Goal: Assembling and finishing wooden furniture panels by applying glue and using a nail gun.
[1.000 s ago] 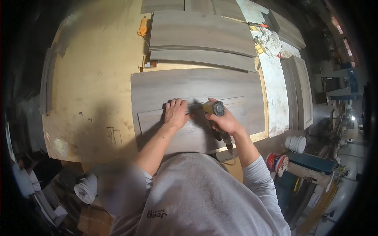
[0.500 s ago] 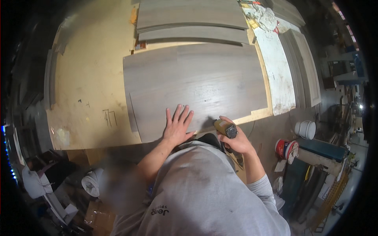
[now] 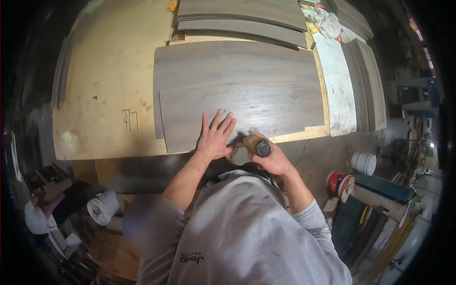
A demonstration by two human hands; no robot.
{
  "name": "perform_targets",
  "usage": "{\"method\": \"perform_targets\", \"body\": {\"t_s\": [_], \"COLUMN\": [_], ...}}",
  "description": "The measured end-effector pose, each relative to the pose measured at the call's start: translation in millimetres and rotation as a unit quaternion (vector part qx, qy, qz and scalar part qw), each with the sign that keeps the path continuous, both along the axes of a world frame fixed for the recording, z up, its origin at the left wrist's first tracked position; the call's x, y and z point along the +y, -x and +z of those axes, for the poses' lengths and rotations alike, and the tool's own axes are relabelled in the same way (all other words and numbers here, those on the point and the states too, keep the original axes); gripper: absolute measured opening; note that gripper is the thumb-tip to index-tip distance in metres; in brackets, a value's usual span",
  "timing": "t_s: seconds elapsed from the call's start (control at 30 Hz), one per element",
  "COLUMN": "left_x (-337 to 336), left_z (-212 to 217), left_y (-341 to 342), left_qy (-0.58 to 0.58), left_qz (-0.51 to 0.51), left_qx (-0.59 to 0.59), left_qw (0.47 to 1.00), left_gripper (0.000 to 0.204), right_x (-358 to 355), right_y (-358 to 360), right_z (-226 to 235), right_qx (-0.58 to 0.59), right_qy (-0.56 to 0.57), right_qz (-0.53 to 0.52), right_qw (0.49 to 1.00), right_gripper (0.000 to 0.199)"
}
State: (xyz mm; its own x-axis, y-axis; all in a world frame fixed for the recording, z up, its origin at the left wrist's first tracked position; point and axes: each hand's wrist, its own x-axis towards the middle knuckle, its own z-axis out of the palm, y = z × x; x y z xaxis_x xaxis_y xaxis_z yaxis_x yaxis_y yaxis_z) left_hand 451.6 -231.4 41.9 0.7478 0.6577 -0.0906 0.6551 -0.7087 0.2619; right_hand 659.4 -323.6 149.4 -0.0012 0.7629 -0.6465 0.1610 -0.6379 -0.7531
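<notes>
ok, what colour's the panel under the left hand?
Grey with a wood-grain pattern; the panel under the left hand shows best in the head view.

**Setting: woodworking shop**

A workshop is indicated. A large plywood workbench (image 3: pixel 109 90) is seen, marked with pencil scribbles and worn patches. Grey wood-grain panels (image 3: pixel 237 85) are laid flat on it, and further boards are stacked at the far edge (image 3: pixel 242 14) and right side (image 3: pixel 365 80). Buckets (image 3: pixel 365 163) and machinery (image 3: pixel 380 190) are noted on the cluttered floor to the right.
</notes>
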Motion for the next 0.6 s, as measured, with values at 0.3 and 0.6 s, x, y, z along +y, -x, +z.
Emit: {"method": "perform_targets", "body": {"t_s": [0.3, 0.6], "left_x": [2.0, 3.1], "left_z": [7.5, -36.4], "left_y": [15.6, 134.2], "left_qy": [0.053, -0.002], "left_qz": [0.031, 0.529], "left_qx": [-0.078, -0.193], "left_qw": [0.995, 0.826], "left_gripper": [0.084, 0.052], "right_x": [-10.1, -34.3], "right_y": [-5.0, -11.9], "right_z": [13.0, 20.8], "right_qx": [0.047, 0.038], "right_qy": [0.002, 0.035], "right_qz": [-0.042, 0.010], "right_qw": [0.998, 0.999], "right_gripper": [0.078, 0.078]}}
